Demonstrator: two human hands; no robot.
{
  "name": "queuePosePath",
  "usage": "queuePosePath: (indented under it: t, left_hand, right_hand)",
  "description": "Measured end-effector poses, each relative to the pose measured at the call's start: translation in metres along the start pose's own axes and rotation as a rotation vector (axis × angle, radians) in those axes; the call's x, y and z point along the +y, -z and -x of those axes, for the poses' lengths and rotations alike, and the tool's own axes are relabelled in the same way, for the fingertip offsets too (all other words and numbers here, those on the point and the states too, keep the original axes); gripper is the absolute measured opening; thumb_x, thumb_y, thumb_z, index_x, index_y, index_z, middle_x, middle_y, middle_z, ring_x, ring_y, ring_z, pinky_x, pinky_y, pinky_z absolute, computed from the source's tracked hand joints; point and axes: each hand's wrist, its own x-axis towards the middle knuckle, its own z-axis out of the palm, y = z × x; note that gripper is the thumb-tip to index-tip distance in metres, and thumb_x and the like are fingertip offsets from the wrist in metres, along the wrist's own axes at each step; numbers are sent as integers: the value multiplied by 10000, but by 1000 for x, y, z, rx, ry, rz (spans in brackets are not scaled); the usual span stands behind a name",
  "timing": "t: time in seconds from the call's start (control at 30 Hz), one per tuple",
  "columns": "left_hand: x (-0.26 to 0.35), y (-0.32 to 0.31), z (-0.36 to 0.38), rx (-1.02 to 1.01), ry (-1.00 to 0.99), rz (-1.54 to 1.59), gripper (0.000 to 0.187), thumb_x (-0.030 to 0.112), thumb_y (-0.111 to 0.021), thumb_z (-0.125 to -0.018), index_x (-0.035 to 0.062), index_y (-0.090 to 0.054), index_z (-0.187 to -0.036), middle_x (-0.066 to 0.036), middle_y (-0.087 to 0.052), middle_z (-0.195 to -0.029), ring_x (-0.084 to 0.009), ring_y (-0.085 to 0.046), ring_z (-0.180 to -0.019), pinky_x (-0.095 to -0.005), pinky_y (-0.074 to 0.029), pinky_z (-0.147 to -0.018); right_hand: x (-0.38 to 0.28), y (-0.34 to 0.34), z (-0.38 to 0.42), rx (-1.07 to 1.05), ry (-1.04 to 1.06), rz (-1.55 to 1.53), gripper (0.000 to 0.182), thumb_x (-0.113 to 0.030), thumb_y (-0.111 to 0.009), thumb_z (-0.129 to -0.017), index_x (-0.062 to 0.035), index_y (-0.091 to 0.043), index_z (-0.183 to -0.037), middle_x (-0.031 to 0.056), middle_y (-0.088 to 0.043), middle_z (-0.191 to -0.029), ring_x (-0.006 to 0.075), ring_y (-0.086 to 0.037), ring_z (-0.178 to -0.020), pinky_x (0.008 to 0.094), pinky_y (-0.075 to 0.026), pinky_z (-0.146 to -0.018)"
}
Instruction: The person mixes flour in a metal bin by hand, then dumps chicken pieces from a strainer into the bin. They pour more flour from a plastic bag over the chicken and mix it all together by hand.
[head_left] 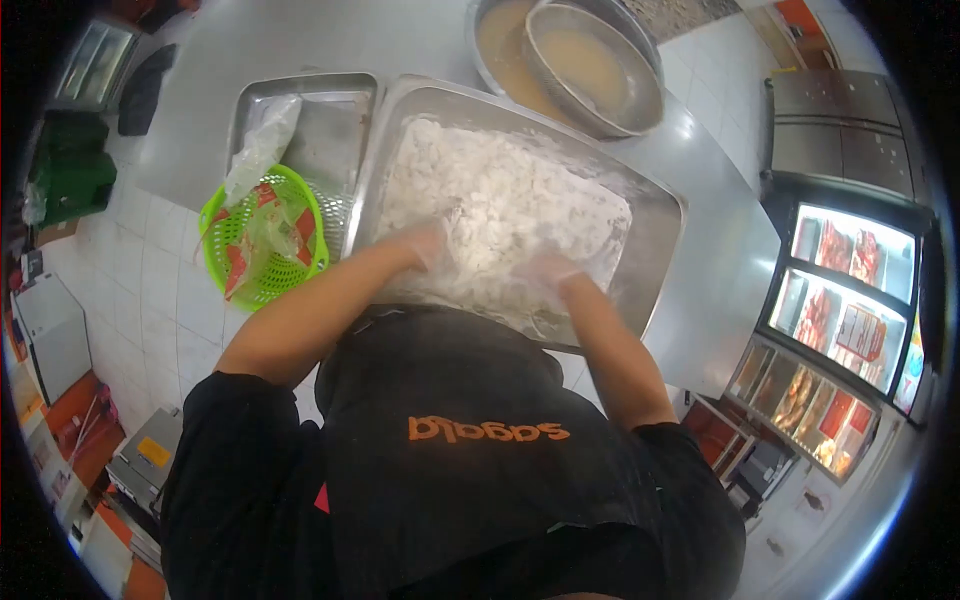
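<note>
A deep metal tray (661, 250) holds a broad layer of white flour-like powder (480, 180) with lumpy pieces in it. My left hand (430, 243) is in the powder at the tray's near left part. Further right, my right hand (548, 270) is in the powder near the tray's front side. Both hands look covered by thin clear gloves and are blurred and dusted white, so their fingers and anything in them cannot be made out.
Left of the tray, a green basket (213, 250) with plastic wrappers overlaps a shallow metal tray (345, 85) bearing a clear bag (268, 140). Behind stand a large bowl (488, 60) and a strainer (640, 112) with cloudy liquid. A lit display fridge (850, 250) is at right.
</note>
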Motion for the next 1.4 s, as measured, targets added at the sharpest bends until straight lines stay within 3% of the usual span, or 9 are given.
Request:
queuePosePath:
  t: [0.07,0.1,0.23,0.37,0.63,0.83,0.9,1.07,1.4]
  left_hand:
    - [2,-3,-11,1,-42,110,642,200,-665,-816,-48,-474,-1376,-278,-668,-1115,-363,-636,-1092,-388,-484,-947]
    - [-16,-15,-26,31,-89,206,652,156,-678,-795,-45,-471,-1379,-263,-673,-1112,-337,-641,-1088,-381,-486,-944]
    - [-20,-19,-38,103,-21,507,652,113,-689,-788,-23,-473,-1387,-214,-675,-1138,-269,-641,-1090,-363,-481,-959]
    - [18,8,23,317,17,645,495,205,-673,-837,12,-581,-1283,-202,-675,-1154,-288,-643,-1073,-379,-481,-967]
    - [-17,8,19,199,-135,53,395,250,-522,-949,-11,-611,-1233,-263,-667,-1059,-375,-653,-1000,-428,-439,-1035]
    - [-38,-43,21,344,-257,-209,719,322,-617,-894,-89,-379,-1433,-316,-599,-1223,-383,-607,-1137,-420,-461,-999]
    - [-4,-10,26,-75,-47,19,721,344,-642,-881,-53,-407,-1435,-298,-561,-1298,-377,-578,-1180,-411,-434,-1037]
    - [-8,-40,-21,105,-512,33,623,293,-702,-844,67,-518,-1395,-193,-592,-1314,-327,-571,-1186,-379,-428,-1051]
    - [-38,-46,-29,297,-300,553,426,201,-697,-824,72,-639,-1227,-154,-678,-1172,-342,-632,-1081,-402,-493,-965]
  right_hand:
    - [-65,32,-10,-77,-34,-173,382,-312,-698,-848,-97,-668,-1162,164,-675,-1142,272,-603,-1088,412,-427,-992]
    - [-88,46,-14,-155,-383,-417,520,-289,-732,-832,-49,-615,-1279,131,-656,-1257,245,-552,-1239,395,-364,-1118]
    - [-100,47,-3,510,123,-309,603,-201,-763,-797,-57,-547,-1342,124,-623,-1291,261,-588,-1157,375,-457,-1037]
    - [-126,95,24,463,-284,-675,622,-231,-708,-842,-109,-491,-1413,135,-457,-1475,292,-567,-1210,379,-406,-1089]
    - [-116,135,54,-182,-495,10,600,-434,-405,-945,-195,-382,-1495,191,-298,-1574,281,-521,-1289,373,-347,-1149]
    - [-58,84,45,-75,-438,-218,899,-433,-673,-795,-83,-294,-1530,240,-345,-1533,313,-473,-1338,371,-378,-1146]
    - [-74,51,36,36,-325,-418,956,-430,-758,-727,-29,-357,-1496,258,-427,-1474,313,-480,-1327,383,-412,-1117]
    - [-81,10,-24,362,507,-167,783,-358,-715,-823,-30,-411,-1465,177,-501,-1439,317,-458,-1343,387,-343,-1151]
    - [-56,33,-15,252,93,-521,513,-376,-421,-1020,-147,-411,-1479,95,-462,-1494,255,-384,-1405,405,-256,-1205]
